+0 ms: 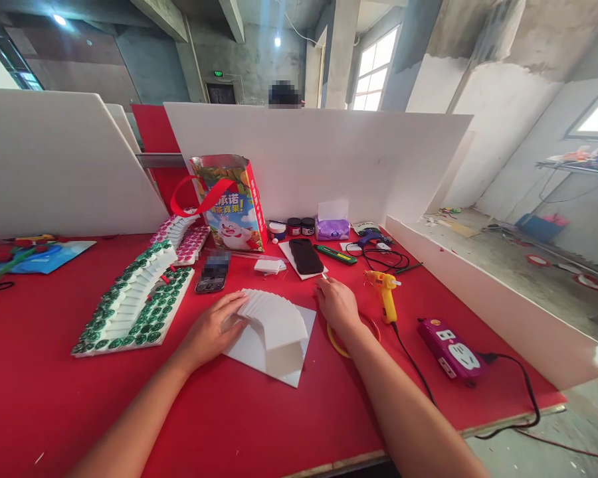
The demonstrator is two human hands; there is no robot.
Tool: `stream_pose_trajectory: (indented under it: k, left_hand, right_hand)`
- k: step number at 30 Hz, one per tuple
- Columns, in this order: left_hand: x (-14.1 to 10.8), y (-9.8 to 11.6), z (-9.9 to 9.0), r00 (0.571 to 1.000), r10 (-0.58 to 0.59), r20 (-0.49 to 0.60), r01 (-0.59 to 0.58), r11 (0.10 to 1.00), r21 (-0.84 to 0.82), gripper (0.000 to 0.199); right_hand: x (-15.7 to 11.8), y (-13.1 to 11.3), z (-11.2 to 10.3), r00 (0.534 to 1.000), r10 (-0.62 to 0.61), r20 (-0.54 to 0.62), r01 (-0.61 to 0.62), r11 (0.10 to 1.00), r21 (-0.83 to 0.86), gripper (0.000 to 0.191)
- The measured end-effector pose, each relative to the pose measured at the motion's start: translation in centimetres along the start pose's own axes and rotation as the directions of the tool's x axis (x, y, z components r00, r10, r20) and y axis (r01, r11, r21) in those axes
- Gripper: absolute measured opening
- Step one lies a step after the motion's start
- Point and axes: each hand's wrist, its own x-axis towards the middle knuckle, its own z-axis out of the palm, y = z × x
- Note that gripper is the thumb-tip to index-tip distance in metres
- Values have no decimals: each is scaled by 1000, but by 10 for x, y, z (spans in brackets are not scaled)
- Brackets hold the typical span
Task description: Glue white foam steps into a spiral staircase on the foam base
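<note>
My left hand point(214, 332) is closed around the left end of a curved, fanned set of white steps point(279, 318), like a small model staircase. It stands on a white square board point(292, 373) on the red table. My right hand point(339, 304) is to the right of the board, fingers bent together near the black phone; whatever they pinch, if anything, is too small to make out. Under my right wrist lies a ring-shaped yellow roll point(337, 346), partly hidden. Left of my left hand stands a similar curved staircase with green round decorations point(129, 299).
A yellow glue gun point(385, 292) and purple power strip point(451, 352) trail cords at the right. Farther back are a phone point(305, 257), a green cutter point(335, 254), tissues point(333, 229), small white pieces point(269, 266) and a colourful bag point(232, 206). White panels point(323, 159) border the table.
</note>
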Motion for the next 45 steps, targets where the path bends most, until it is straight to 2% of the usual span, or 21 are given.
stream_pose_trajectory:
  k: [6, 12, 15, 26, 29, 32, 34, 35, 37, 40, 42, 45]
  left_hand:
    - [-2, 0, 5, 1000, 8, -22, -7, 1000, 24, 51]
    - [-3, 0, 8, 999, 22, -30, -19, 996, 91, 52]
    - [-2, 1, 8, 999, 27, -32, -23, 993, 117, 53]
    - [4, 6, 12, 982, -120, -145, 142, 978, 152, 55]
    - [8, 12, 16, 960, -205, -189, 229, 966, 118, 53]
    - [12, 20, 19, 916, -322, -240, 330, 944, -8, 49]
    - [13, 25, 17, 865, -451, -220, 412, 889, -201, 49]
    - [13, 27, 16, 832, -523, -185, 452, 832, -321, 49]
    - [12, 30, 11, 752, -651, -102, 504, 667, -548, 50]
    - [13, 32, 0, 645, -763, -27, 481, 434, -762, 42]
    - [15, 34, -7, 622, -782, 31, 465, 337, -819, 38]
    - [19, 39, -16, 650, -753, 104, 487, 307, -817, 49]
  right_hand:
    - [-6, -2, -9, 999, -37, -18, 37, 999, 35, 30]
    - [-15, -4, -16, 973, -202, 116, 186, 973, 135, 23]
    - [-17, -5, -19, 959, -243, 143, 220, 962, 162, 25]
    - [-17, -8, -17, 974, -165, 153, 139, 976, 165, 29]
    - [-17, -12, -16, 982, -119, 149, 93, 981, 168, 28]
    - [-17, -13, -15, 987, -76, 141, 50, 983, 179, 26]
    - [-16, -13, -14, 989, -56, 137, 29, 981, 192, 24]
    - [-16, -13, -13, 990, -47, 137, 19, 980, 199, 23]
    - [-16, -12, -12, 990, -26, 135, -3, 977, 215, 24]
    - [-15, -10, -11, 991, 5, 131, -37, 967, 251, 24]
    - [-16, -8, -11, 992, 20, 128, -56, 957, 285, 23]
    - [-16, -7, -11, 991, 31, 129, -74, 935, 347, 22]
